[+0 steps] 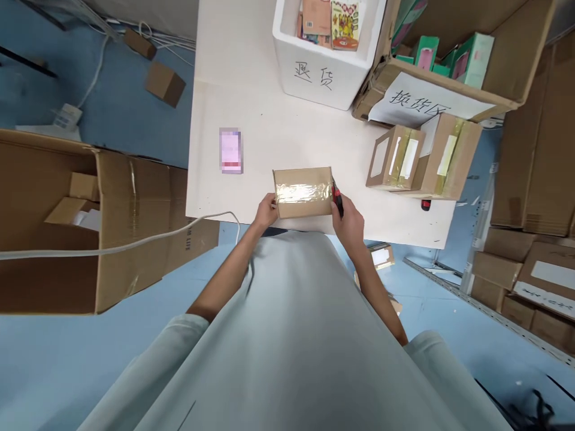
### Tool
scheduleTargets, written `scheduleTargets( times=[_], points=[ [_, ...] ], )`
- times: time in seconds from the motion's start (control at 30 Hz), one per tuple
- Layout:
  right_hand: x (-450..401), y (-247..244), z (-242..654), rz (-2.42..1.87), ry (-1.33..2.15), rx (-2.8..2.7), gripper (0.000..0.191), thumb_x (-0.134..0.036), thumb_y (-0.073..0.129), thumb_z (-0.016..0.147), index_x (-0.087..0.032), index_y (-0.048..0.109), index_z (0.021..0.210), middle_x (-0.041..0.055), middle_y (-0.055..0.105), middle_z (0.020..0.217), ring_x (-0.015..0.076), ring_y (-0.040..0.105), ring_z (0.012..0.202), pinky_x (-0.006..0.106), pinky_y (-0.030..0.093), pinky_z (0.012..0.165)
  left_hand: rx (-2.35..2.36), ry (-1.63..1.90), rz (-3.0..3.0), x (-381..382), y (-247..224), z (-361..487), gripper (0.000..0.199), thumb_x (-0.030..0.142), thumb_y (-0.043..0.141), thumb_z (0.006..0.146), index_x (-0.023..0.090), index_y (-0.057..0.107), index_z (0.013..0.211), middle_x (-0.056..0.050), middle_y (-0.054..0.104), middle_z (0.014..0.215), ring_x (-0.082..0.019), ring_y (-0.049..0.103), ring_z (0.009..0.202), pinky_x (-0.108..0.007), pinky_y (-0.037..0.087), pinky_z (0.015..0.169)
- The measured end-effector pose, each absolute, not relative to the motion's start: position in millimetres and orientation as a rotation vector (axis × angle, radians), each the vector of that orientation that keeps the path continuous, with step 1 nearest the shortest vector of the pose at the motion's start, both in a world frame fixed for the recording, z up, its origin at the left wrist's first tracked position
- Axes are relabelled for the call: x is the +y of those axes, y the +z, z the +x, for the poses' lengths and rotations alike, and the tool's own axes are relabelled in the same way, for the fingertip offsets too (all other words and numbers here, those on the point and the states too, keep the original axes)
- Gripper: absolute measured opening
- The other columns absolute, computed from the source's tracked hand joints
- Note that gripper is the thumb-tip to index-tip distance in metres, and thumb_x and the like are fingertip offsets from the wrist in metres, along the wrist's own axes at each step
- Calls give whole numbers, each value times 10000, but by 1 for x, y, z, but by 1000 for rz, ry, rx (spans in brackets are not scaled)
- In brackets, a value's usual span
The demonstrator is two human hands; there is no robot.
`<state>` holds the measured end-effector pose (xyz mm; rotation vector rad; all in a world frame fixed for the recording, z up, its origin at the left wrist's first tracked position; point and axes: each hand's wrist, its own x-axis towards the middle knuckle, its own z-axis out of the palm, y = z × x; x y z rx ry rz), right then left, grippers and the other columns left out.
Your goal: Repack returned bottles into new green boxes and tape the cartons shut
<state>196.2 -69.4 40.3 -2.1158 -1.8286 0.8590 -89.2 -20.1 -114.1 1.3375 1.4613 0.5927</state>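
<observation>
Toward one o'clock on the pale tabletop [260, 134] stands a white rectangular foam-like box [312, 57] holding printed booklets [345, 24]; beside it, toward two, an open brown cardboard carton [516, 48] contains green-and-white boxes [478, 63]. At nine, a white cable [135, 242] crosses a large open brown carton [148, 197]. Brown cardboard boxes [498, 269] are stacked at three.

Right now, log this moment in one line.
left hand: at left end of taped carton; right hand: red-and-black cutter, at carton's right end; carton: tape side up
</observation>
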Motion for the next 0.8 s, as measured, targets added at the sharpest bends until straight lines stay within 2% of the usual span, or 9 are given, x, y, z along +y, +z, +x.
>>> scheduleTargets(
  times=[0.1, 0.2, 0.27, 0.33, 0.4, 0.47, 0.6, 0.7, 0.8],
  points=[
    [-69, 55, 201, -2203, 739, -1873, 612, -472, 243, 1204, -240, 560, 1673, 191, 760, 1380, 356, 749, 1187, 441, 625, 937, 1499, 584, 1263, -14, -110, -81, 358, 374, 726, 856, 203, 807, 1159, -126, 823, 1214, -252, 737, 965, -433, 672, 919],
    [-72, 71, 196, -2319, 674, -1891, 641, -469, 222, 1206, -237, 495, 1737, 206, 756, 1421, 383, 754, 1226, 472, 627, 968, 1478, 689, 1275, 0, -90, -88, 410, 460, 686, 969, 216, 787, 1283, -139, 809, 1352, -262, 762, 1095, -429, 659, 1001],
    [-77, 81, 186, -2382, 705, -1928, 665, -479, 194, 1209, -240, 414, 1790, 208, 753, 1456, 394, 762, 1247, 479, 630, 977, 1445, 768, 1322, 15, -72, -93, 461, 537, 668, 1036, 228, 767, 1365, -146, 773, 1448, -271, 759, 1174, -421, 657, 1016],
    [-81, 90, 171, -2392, 811, -1934, 685, -499, 166, 1215, -240, 346, 1823, 196, 776, 1418, 375, 795, 1183, 453, 638, 956, 1383, 801, 1397, 34, -55, -95, 507, 551, 728, 1020, 236, 758, 1416, -133, 734, 1508, -273, 746, 1229, -409, 655, 1021],
    [-84, 96, 152, -2338, 948, -1870, 694, -509, 144, 1220, -226, 329, 1826, 177, 809, 1335, 341, 823, 1086, 418, 646, 924, 1292, 770, 1473, 54, -43, -94, 523, 516, 826, 959, 244, 777, 1403, -115, 731, 1485, -285, 741, 1235, -430, 658, 1023],
    [-85, 98, 132, -2260, 1063, -1791, 683, -492, 157, 1224, -212, 336, 1821, 159, 828, 1296, 321, 830, 1055, 408, 654, 922, 1189, 693, 1506, 73, -36, -93, 462, 474, 877, 922, 226, 820, 1308, -107, 776, 1370, -290, 746, 1180, -460, 658, 1026],
    [-84, 93, 99, -2164, 1175, -1722, 640, -430, 302, 1207, -269, 353, 1825, 117, 789, 1486, 325, 805, 1239, 444, 657, 1027, 1073, 551, 1517, 96, -29, -94, 348, 455, 921, 889, 202, 862, 1121, -93, 827, 1148, -269, 749, 1028, -481, 647, 1016],
    [-82, 85, 84, -2141, 1178, -1661, 634, -381, 384, 1188, -282, 395, 1815, 98, 735, 1600, 323, 780, 1335, 444, 643, 1081, 1062, 499, 1507, 98, -24, -97, 375, 507, 939, 870, 212, 860, 1087, -93, 831, 1139, -254, 746, 988, -465, 638, 1002],
    [-79, 82, 75, -2173, 1179, -1618, 624, -331, 409, 1186, -252, 429, 1804, 111, 785, 1519, 305, 808, 1265, 412, 639, 1062, 1066, 475, 1478, 95, -18, -98, 425, 564, 934, 860, 217, 853, 1090, -103, 839, 1191, -250, 743, 982, -441, 633, 981]
  ],
)
